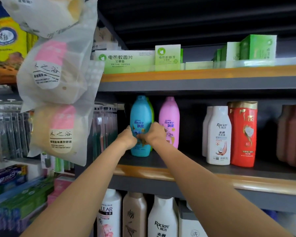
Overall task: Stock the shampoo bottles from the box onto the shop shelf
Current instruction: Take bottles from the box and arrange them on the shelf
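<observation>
A: Where are your hands at this moment?

B: Both of your hands are on the blue Rejoice bottle (140, 120), in the centre of the frame. Your left hand (127, 138) grips its left side with curled fingers, and your right hand (153, 133) grips its right side in the same way.

A: And where does the bottle stand?

B: It stands upright on the middle shelf (178, 173), at the left end of the row. Just behind it you can see the edge of a green bottle (151, 110). Just to the right of your hand is the pink Rejoice bottle (169, 117), also upright.

A: What more is on that shelf?

B: Further right, well apart from the pink one, are white Raclen bottles (218, 134), and a red bottle (243, 134) touches them. At the right edge stand brown bottles (292, 134).

A: And around?

B: Green boxes (126, 61) lie on the upper shelf. More shampoo bottles (135, 214) stand in the lower part of the frame. White bags (58, 74) hang in the upper left.
</observation>
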`<state>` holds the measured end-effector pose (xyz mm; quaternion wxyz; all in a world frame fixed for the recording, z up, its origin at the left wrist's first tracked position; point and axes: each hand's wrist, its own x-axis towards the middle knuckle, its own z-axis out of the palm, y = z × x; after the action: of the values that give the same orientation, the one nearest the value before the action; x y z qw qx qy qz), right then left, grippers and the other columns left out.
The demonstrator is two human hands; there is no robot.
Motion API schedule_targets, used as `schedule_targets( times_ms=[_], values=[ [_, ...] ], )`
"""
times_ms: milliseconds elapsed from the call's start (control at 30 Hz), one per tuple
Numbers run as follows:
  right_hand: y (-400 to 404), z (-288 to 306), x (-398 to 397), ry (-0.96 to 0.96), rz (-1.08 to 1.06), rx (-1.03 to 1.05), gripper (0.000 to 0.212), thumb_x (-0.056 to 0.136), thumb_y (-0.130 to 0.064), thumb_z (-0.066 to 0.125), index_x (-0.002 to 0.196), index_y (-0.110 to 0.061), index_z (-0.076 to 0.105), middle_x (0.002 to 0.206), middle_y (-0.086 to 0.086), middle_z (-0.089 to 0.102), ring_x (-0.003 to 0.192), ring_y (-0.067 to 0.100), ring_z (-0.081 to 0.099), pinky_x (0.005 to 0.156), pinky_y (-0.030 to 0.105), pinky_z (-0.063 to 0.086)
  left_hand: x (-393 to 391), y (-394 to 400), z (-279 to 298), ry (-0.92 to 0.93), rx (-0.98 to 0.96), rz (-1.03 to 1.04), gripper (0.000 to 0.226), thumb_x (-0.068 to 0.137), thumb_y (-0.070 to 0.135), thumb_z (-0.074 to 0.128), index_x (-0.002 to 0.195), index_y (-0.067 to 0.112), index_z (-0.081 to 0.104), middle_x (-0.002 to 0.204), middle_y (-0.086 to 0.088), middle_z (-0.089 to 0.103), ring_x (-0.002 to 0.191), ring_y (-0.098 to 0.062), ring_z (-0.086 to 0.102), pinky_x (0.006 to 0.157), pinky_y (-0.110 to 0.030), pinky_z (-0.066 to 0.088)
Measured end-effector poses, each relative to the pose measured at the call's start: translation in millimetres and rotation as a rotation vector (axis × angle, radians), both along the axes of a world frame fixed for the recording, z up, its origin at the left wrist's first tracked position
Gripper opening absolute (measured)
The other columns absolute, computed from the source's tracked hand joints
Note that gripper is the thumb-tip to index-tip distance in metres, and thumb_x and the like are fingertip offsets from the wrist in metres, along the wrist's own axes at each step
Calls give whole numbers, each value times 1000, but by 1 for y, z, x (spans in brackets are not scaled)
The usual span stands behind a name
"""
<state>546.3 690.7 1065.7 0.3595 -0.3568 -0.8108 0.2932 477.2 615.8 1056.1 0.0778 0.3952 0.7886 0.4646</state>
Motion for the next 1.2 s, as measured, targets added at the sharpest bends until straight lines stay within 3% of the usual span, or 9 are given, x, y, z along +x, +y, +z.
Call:
schedule_targets(
  times_ms=[233,400,567,667,733,867,1033,1100,1200],
  values=[
    [0,3,-5,-58,-34,-10,65,76,-29,76,125,0,43,125,16,54,115,29,55,83,31,46,-4,-13,-2,-3,-33,-32,64,93,-2,40,149,21,18,139,-11,44,118,-29,51,100,-40,47],
    [-10,2,4,-50,-57,120,68,79,-26,73,127,0,33,133,22,38,123,37,42,103,41,38,8,-23,-1,187,103,40,53,92,0,44,142,15,36,133,-9,53,121,-25,51,102,-38,44],
    [-39,-5,44,236,57,452,35,83,-8,60,116,-1,49,121,16,49,108,30,52,93,33,41,43,-40,-13,428,525,107,32,88,-2,44,115,8,58,112,-2,64,102,-15,61,87,-16,42],
    [-69,-44,78,462,195,617,22,76,1,50,97,2,57,97,15,60,85,22,57,77,23,43,69,-60,-50,522,694,-1,27,82,-3,44,105,2,58,101,-6,66,92,-20,64,84,-27,49],
    [-91,-88,97,466,285,657,18,73,4,47,87,7,58,85,18,62,77,25,58,69,26,43,87,-77,-95,551,668,-31,23,82,2,47,102,-3,58,96,-12,66,88,-21,63,76,-22,46],
    [-120,-225,126,267,422,521,18,76,-1,43,81,5,59,78,16,61,71,19,54,61,25,41,106,-122,-226,494,353,-87,23,83,3,49,103,-1,58,97,-14,64,86,-21,59,68,-19,37],
    [-150,-446,164,-322,568,236,23,80,-11,40,78,-5,62,78,10,63,66,23,60,52,30,46,109,-185,-425,344,-155,-160,27,84,3,47,108,6,59,95,-7,65,82,-27,64,70,-31,48],
    [-165,-521,177,-632,596,51,24,87,-14,42,93,-6,65,97,12,65,84,30,65,65,31,48,111,-210,-491,229,-320,-155,26,86,1,51,110,7,59,96,-5,65,88,-24,64,75,-36,53],
    [-189,-617,191,-986,570,-162,31,97,-20,38,122,-12,55,128,7,56,116,26,53,92,33,42,114,-237,-574,138,-569,-160,29,88,6,50,116,13,55,104,-2,65,97,-22,62,82,-33,48]
  ],
)
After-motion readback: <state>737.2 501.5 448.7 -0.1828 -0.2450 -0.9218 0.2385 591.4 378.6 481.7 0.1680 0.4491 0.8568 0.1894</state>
